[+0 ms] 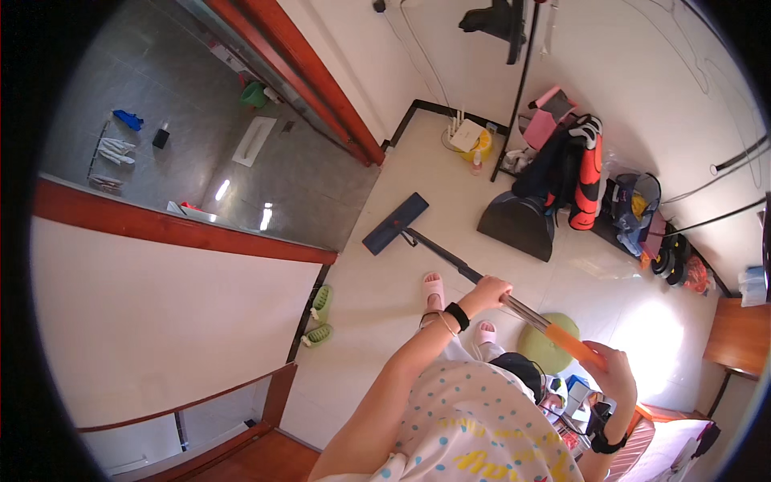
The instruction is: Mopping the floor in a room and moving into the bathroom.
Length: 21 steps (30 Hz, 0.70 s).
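A flat mop lies slanted across the view, its dark blue rectangular head (pixel 385 232) flat on the pale tiled floor (pixel 385 301). From the head runs a black lower pole (pixel 443 252), then a metal tube (pixel 530 314), then an orange grip (pixel 566 342). My left hand (pixel 491 293) is wrapped around the pole near its middle. Higher up, my right hand (pixel 611 370) closes on the end of the orange grip. Below the pole are my feet in pink slippers (pixel 432 288). A green round cushion or pouf (pixel 545 346) is partly hidden behind the pole.
Green slippers (pixel 323 304) lie by the left wall. A red door frame (pixel 313 78) borders a grey-tiled washroom (pixel 199 120). By the far wall are a white router (pixel 467 135), a dark half-round object (pixel 518 226) and a red-black bag (pixel 585 181). Several boxes (pixel 578 400) sit at my right.
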Available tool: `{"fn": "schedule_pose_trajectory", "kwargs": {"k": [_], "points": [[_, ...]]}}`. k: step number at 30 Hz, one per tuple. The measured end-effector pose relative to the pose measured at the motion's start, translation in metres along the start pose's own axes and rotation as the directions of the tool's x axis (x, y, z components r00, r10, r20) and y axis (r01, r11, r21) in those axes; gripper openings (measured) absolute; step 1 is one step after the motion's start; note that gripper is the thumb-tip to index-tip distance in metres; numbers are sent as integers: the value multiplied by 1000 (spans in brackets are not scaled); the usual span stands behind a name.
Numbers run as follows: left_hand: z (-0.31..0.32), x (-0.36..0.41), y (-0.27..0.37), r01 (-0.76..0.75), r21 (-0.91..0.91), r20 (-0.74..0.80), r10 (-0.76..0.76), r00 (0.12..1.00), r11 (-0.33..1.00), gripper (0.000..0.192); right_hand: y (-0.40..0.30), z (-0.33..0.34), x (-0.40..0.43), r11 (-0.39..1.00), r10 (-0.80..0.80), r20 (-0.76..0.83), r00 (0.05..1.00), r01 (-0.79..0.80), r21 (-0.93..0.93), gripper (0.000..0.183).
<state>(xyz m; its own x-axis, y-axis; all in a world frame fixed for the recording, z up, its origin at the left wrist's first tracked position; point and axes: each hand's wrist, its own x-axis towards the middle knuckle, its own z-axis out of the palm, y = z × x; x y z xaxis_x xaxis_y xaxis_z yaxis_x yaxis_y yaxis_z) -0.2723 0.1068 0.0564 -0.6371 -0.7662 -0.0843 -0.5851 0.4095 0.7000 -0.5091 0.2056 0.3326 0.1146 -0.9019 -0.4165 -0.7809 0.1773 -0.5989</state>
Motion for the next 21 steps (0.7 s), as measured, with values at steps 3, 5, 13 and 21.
{"fn": "schedule_pose_trajectory", "kwargs": {"k": [3, 5, 13, 21], "points": [[47, 14, 50, -61, 49, 38, 59, 998, 997, 12, 38, -27, -46, 987, 121, -13, 993, -119, 112, 29], [74, 19, 80, -60, -52, 144, 67, 987, 997, 16, 65, -35, -76, 997, -5, -105, 994, 14, 79, 29], [147, 19, 163, -80, -62, 234, 93, 968, 995, 23, 99, -71, -144, 989, 123, -112, 986, -131, -70, 29], [151, 5, 158, 49, -132, 248, -15, 969, 990, 17, 85, -57, -137, 982, 75, -102, 992, -92, -168, 33]]}}
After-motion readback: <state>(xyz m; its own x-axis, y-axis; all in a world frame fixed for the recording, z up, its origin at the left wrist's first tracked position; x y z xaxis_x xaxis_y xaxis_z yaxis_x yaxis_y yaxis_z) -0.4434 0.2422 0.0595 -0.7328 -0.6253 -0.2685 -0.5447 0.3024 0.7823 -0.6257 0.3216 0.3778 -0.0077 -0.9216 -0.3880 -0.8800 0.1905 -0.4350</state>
